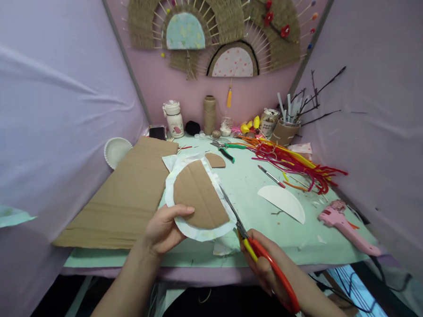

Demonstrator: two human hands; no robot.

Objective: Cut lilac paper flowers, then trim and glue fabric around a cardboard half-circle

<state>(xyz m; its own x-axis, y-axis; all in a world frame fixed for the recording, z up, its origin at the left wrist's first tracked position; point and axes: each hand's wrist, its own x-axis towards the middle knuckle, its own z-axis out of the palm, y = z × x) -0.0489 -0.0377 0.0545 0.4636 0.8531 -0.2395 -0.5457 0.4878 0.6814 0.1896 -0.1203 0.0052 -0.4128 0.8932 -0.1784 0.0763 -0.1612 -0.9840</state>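
Note:
My left hand (167, 227) grips a half-round piece of brown cardboard (201, 194) by its lower left, thumb on top. Beneath the cardboard lies pale blue patterned fabric (192, 234), showing as a border all around it. My right hand (264, 262) is closed on the handles of red and yellow scissors (270, 269). The blades meet the fabric edge along the straight right side of the piece. Whether they touch the cardboard I cannot tell. A small fabric scrap (223, 247) lies on the table below.
A large cardboard sheet (128, 196) covers the left. To the right are a white half circle (283, 202), a pen (271, 175), red and yellow pipe cleaners (293, 161) and a pink glue gun (350, 227). Pliers (228, 148), a jar (174, 119) and twine (209, 115) stand or lie behind.

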